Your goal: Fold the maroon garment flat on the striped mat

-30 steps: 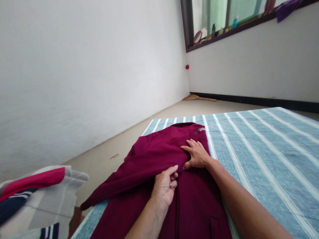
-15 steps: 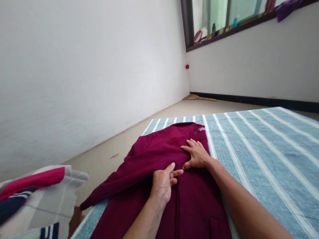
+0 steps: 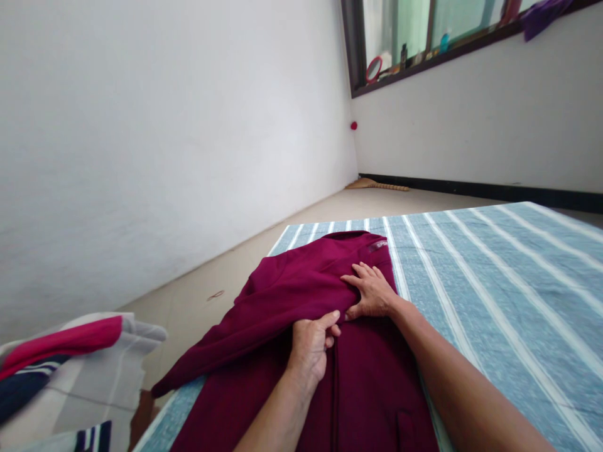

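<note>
A maroon jacket (image 3: 301, 276) with a long sleeve (image 3: 226, 339) reaching to the lower left is spread over a blue and white striped cloth. A small label with light lettering (image 3: 378, 245) shows by its far right edge. My left hand (image 3: 311, 345) is closed at the middle of the jacket, thumb laid over curled fingers, pinching the fabric near the end of the front seam. Just right of it, my right hand (image 3: 370, 292) lies flat on the chest part with its fingers spread. What the curled left fingertips grip is partly hidden.
The striped cloth (image 3: 494, 282) covers a raised surface stretching right. Folded clothes (image 3: 94, 370) in grey, red and navy lie at lower left. White walls meet beyond a pale floor with a broom (image 3: 377, 184). A window sill (image 3: 424, 63) holds a mirror and bottles.
My left hand's fingers have curled in and its thumb has come down over them, with a slight shift to the right. My right hand and the jacket look the same.
</note>
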{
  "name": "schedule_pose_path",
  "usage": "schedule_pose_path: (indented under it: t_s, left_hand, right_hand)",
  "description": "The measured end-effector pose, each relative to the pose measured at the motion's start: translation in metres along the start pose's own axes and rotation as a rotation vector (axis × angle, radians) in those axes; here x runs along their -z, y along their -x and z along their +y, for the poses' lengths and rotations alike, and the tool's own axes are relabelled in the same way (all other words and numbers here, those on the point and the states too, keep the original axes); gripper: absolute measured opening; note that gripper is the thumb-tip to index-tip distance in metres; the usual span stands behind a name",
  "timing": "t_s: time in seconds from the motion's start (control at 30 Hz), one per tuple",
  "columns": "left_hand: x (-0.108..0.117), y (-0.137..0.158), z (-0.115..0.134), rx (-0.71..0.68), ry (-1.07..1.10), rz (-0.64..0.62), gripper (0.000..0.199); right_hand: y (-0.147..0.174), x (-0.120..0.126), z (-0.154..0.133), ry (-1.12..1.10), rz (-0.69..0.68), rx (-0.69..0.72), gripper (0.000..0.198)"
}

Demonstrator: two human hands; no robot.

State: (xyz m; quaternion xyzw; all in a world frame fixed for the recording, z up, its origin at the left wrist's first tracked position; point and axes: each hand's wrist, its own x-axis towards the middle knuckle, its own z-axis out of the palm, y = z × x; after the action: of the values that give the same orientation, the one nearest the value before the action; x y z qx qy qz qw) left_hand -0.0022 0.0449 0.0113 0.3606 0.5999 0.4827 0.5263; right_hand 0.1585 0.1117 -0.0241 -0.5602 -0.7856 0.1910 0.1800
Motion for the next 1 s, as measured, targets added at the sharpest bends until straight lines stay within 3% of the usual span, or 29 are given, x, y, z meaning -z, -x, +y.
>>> schedule_pose_path:
  t_s: [0.33,0.57,0.73,1.0]
  left_hand:
    - [-0.001,0.004,-0.003,-0.036,-0.110,0.019,0.022]
    - [0.001,0.007,0.004,0.124,0.076,0.002,0.017]
    - [0.001,0.008,0.003,0.120,0.035,0.008,0.021]
    - [0.001,0.011,0.000,0.075,-0.048,0.014,0.033]
  right_hand:
    - [0.000,-0.001,0.001,0.009,-0.003,0.000,0.097]
    - [0.001,0.003,-0.002,0.004,-0.009,-0.009,0.099]
    - [0.002,0.006,-0.002,-0.007,-0.044,-0.010,0.098]
    - [0.004,0.019,0.001,-0.114,-0.129,0.012,0.078]
